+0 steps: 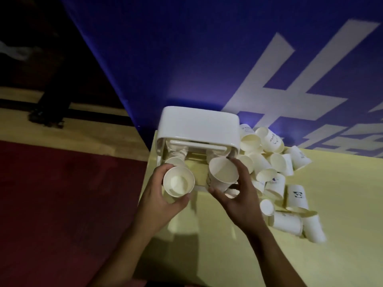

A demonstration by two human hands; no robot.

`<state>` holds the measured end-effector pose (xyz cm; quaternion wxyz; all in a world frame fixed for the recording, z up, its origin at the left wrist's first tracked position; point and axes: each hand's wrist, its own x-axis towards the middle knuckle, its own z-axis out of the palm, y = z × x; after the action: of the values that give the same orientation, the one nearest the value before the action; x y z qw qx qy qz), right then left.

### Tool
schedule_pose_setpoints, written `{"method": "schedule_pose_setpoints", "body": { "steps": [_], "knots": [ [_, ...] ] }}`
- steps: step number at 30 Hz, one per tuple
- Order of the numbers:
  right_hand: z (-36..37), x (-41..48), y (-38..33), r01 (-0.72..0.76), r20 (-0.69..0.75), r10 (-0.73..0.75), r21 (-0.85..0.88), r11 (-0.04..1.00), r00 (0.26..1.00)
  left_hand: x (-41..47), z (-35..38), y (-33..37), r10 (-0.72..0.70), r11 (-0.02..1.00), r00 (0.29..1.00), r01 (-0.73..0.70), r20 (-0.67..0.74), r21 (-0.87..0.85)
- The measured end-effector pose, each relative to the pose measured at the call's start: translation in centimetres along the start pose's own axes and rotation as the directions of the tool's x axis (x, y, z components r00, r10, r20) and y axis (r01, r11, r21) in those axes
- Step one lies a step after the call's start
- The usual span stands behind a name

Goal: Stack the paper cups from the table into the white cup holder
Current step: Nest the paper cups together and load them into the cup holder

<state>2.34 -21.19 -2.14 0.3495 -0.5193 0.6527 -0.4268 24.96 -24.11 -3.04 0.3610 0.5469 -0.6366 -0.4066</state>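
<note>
Head view shows both hands busy in front of the white plastic cup holder (199,125), a rounded box which stands at the far left corner of the pale yellow table (217,245). The left hand (159,196) has its fingers and thumb curled around a cream paper cup (179,181), with the mouth toward the camera, just before the left opening of the holder. The right hand (241,193) grips a second paper cup (222,174), a little tilted, with the thumb on the near side and the fingers on the far side, before the right opening. A heap of loose paper cups (275,172) lies on the table just right of the holder, many on their sides.

I judge the step in hand to be feeding the two held cups into the holder, and most of the heap is not yet stacked. The next move calls for bringing each cup in line with its opening and pushing it in straight, so that it nests on the cups that seem to sit inside already.
</note>
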Motion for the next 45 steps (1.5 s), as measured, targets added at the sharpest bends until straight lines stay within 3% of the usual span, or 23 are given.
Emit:
{"method": "schedule_pose_setpoints", "body": {
  "steps": [8,13,19,28,34,40,45],
  "knots": [
    [4.5,0.6,-1.7,0.041,-0.019,-0.042,-0.053,0.998,0.999,2.6,-2.7,-2.2,-0.058,0.998,0.996,0.058,-0.061,-0.01],
    [4.8,1.2,-1.9,0.007,-0.105,-0.015,-0.073,0.997,0.994,5.0,-1.3,-3.7,-0.03,0.995,1.0,0.029,0.01,0.093],
    [4.7,1.3,-1.3,-0.064,-0.152,0.047,-0.108,0.992,0.987,6.6,0.5,-7.3,-0.115,0.957,0.985,0.074,0.131,0.279],
    [6.8,1.8,-1.0,-0.078,-0.141,0.063,-0.107,0.991,0.988,7.0,1.0,-8.3,-0.251,0.936,0.957,0.202,0.143,0.289],
    [9.2,2.7,-1.4,0.028,-0.063,-0.034,-0.102,0.994,0.997,5.8,-0.6,-8.9,-0.277,0.96,0.931,0.277,0.24,0.031],
    [11.5,3.6,-0.7,0.053,0.006,-0.053,-0.185,0.981,0.999,4.9,-1.4,-6.8,-0.374,0.899,0.92,0.391,0.117,-0.197],
    [12.5,3.8,0.1,0.054,-0.005,-0.056,-0.218,0.975,0.998,5.9,-0.8,-5.3,-0.384,0.89,0.919,0.395,0.091,-0.229]
  ]
}}
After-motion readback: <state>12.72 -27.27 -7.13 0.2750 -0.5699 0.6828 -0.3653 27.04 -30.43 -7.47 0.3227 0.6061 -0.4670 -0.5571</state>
